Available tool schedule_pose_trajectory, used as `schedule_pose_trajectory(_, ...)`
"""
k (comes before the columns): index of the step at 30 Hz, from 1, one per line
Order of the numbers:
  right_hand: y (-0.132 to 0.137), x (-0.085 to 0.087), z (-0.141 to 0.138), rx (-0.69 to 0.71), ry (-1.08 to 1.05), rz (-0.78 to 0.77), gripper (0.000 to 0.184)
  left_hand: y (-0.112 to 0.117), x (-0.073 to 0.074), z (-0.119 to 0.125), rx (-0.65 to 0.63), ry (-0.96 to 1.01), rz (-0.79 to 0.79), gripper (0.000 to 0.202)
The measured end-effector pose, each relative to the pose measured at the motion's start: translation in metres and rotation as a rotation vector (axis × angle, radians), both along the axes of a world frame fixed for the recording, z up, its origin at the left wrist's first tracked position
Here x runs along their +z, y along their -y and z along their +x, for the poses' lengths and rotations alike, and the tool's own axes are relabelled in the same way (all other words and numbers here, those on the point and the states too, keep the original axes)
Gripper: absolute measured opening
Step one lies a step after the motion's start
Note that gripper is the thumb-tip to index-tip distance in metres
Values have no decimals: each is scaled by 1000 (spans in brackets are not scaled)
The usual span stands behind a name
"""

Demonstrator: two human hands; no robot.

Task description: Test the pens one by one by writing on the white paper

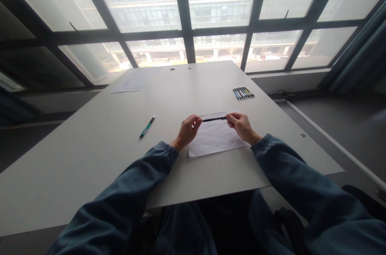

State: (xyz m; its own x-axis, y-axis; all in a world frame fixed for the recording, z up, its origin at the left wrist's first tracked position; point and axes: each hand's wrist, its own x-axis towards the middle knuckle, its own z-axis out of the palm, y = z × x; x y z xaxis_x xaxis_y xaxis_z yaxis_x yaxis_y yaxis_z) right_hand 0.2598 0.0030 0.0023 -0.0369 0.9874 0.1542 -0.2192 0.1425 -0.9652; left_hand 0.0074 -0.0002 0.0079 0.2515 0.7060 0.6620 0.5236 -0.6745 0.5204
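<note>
A dark pen (214, 118) is held level just above a white sheet of paper (214, 138) on the grey table (90, 158). My left hand (188, 129) pinches the pen's left end with its fingers closed. My right hand (241, 125) grips the pen's right end, fingers also closed. Both hands hover over the sheet's far edge.
A green pen (147, 127) lies on the table to the left of my hands. A row of several pens (243, 92) sits at the far right. More paper sheets (131, 82) lie at the far left. Large windows rise behind the table.
</note>
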Motion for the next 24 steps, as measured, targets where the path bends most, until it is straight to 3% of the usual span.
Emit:
schedule_pose_trajectory(11, -1, -1, 0, -11, -33, 6, 30, -1, 0, -2, 37, 108, -115, 45)
schedule_pose_trajectory(20, -2, -1, 3, -88, -33, 20, 31, -11, -12, -3, -10, 381, -291, 25)
schedule_pose_trajectory(24, -3, -2, 3, -99, -24, 21, 29, -10, -10, 0, -49, 297, -255, 22)
